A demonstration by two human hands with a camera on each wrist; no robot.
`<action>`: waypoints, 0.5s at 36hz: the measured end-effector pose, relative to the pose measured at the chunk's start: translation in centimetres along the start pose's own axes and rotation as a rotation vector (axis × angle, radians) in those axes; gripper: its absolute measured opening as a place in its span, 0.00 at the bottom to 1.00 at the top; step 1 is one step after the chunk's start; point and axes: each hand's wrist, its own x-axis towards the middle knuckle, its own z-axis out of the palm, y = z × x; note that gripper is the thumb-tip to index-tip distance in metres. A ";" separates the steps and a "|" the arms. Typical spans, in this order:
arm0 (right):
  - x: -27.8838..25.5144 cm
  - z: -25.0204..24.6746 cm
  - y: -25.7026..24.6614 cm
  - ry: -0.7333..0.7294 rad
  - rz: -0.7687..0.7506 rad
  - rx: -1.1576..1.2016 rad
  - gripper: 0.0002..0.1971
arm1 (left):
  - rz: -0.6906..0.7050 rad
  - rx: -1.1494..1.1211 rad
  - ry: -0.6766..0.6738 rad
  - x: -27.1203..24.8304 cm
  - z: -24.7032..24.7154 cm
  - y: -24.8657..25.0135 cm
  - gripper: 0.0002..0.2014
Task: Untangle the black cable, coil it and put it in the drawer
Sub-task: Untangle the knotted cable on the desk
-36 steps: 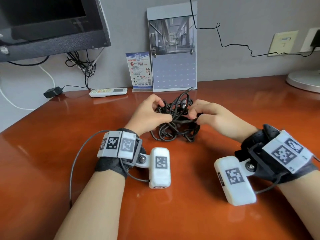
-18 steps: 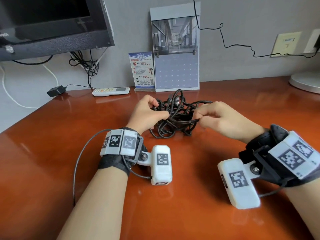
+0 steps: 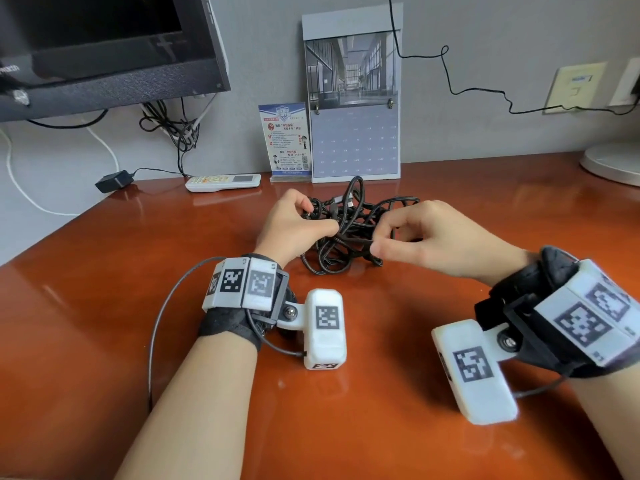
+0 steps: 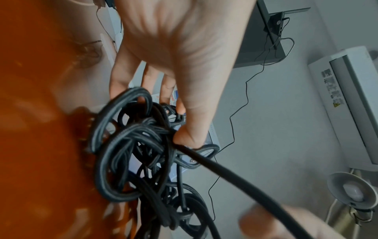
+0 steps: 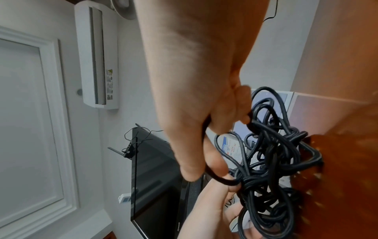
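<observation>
Item: black rubber-sheathed cable (image 3: 349,233), bundled in a dense tangle of loops and knots. Located on glossy reddish-brown wooden desk (image 3: 104,306), mid-surface, between both hands, lower loops resting on the wood, upper loops raised.

Left hand (image 3: 294,226): curled against the left side of the tangle, thumb and fingers (image 4: 184,137) pinching a knotted cluster of strands.

Right hand (image 3: 426,237): closed on a single strand at the right side, strand running across to the left hand's pinch; thumb and forefinger (image 5: 204,161) hooked round it.

Handling, judged: light, pliant, springy enough to keep its loops; sheath looked grippy rather than slick, so knots likely to bind if hauled hard. Best taken near a knot with one hand while the other fed a free end back through; a plug end (image 3: 334,202) visible near the top of the bundle, a sensible starting point.

Progress, judged: untangling barely begun; coiling not yet started. Drawer not in view.

Surroundings: white remote control (image 3: 223,182) and small black power adapter (image 3: 114,181) at the desk's rear edge; blue printed card stand (image 3: 285,140) and grey desk calendar (image 3: 353,98) against the wall; dark monitor (image 3: 104,53) upper left.
</observation>
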 end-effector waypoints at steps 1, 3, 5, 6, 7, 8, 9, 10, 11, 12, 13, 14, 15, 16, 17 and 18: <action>0.1 0.0 -0.2 -0.024 -0.008 -0.039 0.08 | 0.003 -0.002 -0.001 0.0 0.0 0.0 0.21; 0.1 0.0 -0.4 -0.034 -0.023 -0.093 0.07 | 0.008 -0.004 0.001 0.0 0.1 0.0 0.21; 0.0 -0.1 -0.3 -0.044 -0.023 -0.098 0.10 | 0.010 -0.005 0.004 0.0 0.1 0.0 0.21; -0.1 -0.2 -0.2 -0.066 -0.018 -0.084 0.13 | 0.014 -0.007 0.008 0.0 0.1 0.1 0.21; -0.2 -0.4 -0.1 -0.089 -0.008 -0.064 0.15 | 0.018 -0.008 0.013 0.1 0.1 0.0 0.20; -0.4 -0.6 -0.2 -0.109 0.011 -0.039 0.16 | 0.024 -0.009 0.013 0.3 0.1 -0.1 0.19; -0.4 -0.8 -0.3 -0.123 0.037 -0.022 0.16 | 0.030 -0.006 0.011 0.5 0.1 -0.4 0.18; -0.5 -1.0 -0.3 -0.119 0.063 0.000 0.15 | 0.044 -0.001 0.011 0.6 0.1 -0.5 0.17; -0.5 -1.1 -0.3 -0.097 0.080 0.016 0.15 | 0.074 0.006 0.011 0.7 0.1 -0.6 0.16; -0.5 -1.1 -0.3 -0.061 0.082 0.012 0.16 | 0.127 0.031 0.011 0.7 0.1 -0.7 0.14; -0.4 -0.9 -0.3 -0.024 0.077 -0.011 0.18 | 0.191 0.074 0.013 0.7 0.2 -0.8 0.11; -0.3 -0.7 -0.5 -0.001 0.071 -0.043 0.19 | 0.245 0.130 0.016 0.7 0.3 -0.8 0.09; 0.0 -0.5 -0.7 0.002 0.071 -0.085 0.18 | 0.280 0.186 0.024 0.7 0.3 -0.9 0.08; 0.3 -0.2 -1.0 -0.010 0.081 -0.134 0.16 | 0.301 0.241 0.033 0.8 0.3 -0.9 0.07; 0.7 0.0 -1.2 -0.033 0.104 -0.176 0.15 | 0.320 0.294 0.041 0.9 0.4 -1.0 0.07; 1.1 0.1 -1.4 -0.065 0.134 -0.198 0.14 | 0.344 0.346 0.045 0.9 0.5 -0.9 0.07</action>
